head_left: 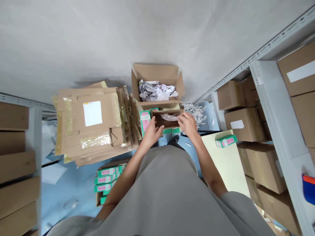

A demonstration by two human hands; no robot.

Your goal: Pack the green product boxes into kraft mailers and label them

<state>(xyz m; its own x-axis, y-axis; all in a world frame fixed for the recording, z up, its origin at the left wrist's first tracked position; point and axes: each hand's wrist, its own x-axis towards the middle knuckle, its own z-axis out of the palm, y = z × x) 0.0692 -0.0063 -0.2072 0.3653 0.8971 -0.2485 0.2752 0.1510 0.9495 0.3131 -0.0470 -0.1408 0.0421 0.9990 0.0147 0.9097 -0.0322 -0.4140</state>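
Note:
In the head view, a small open cardboard box (pixel 169 124) stands in front of me, with crinkled clear plastic (pixel 169 117) inside it. My left hand (pixel 152 132) is at the box's left side, thumb and fingers apart. At the right end, my right hand (pixel 189 124) has its fingers bent together at the end of the plastic, close to the box wall. Green-and-pink product boxes (pixel 145 122) lie around the cardboard box, partly hidden by it.
Behind stands a larger open carton (pixel 157 103) with crumpled paper (pixel 156 91). Flattened cardboard (pixel 95 131) is stacked on the left. A green box (pixel 225 141) lies on a pale board (pixel 218 160). Shelves with cartons (pixel 242 123) flank both sides; more green boxes (pixel 104 180) sit lower left.

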